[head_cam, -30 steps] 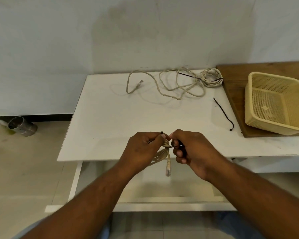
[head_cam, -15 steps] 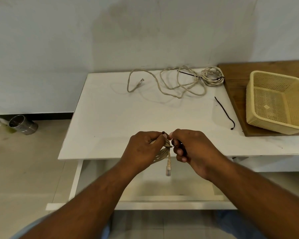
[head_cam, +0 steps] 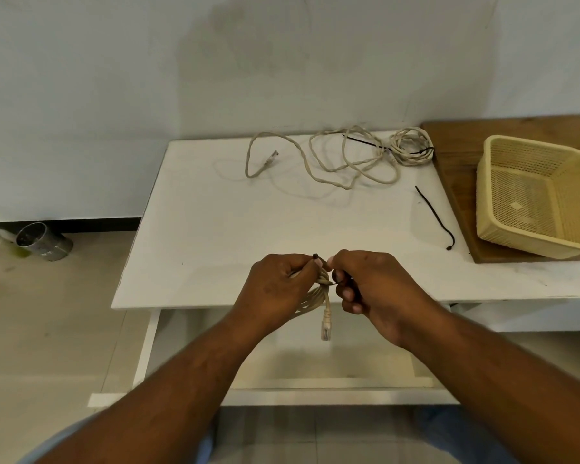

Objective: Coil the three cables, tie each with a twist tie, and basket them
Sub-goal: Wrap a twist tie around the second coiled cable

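Soft, even indoor light, wide-angle view.
Faint, diffuse shadows are cast on the white table [head_cam: 198, 236]; straight lines are bowed near the edges, and fine detail is slightly softened.

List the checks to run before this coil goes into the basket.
1. Coil gripped in left hand: ok.
2. Twist tie pinched by right hand: ok.
3. Twist tie wound tight: cannot tell, fingers hide it.
4. Plug tucked in: not ok, it hangs below the coil.
5. Basket has room: ok.
6. Spare tie lying ready on the table: ok.
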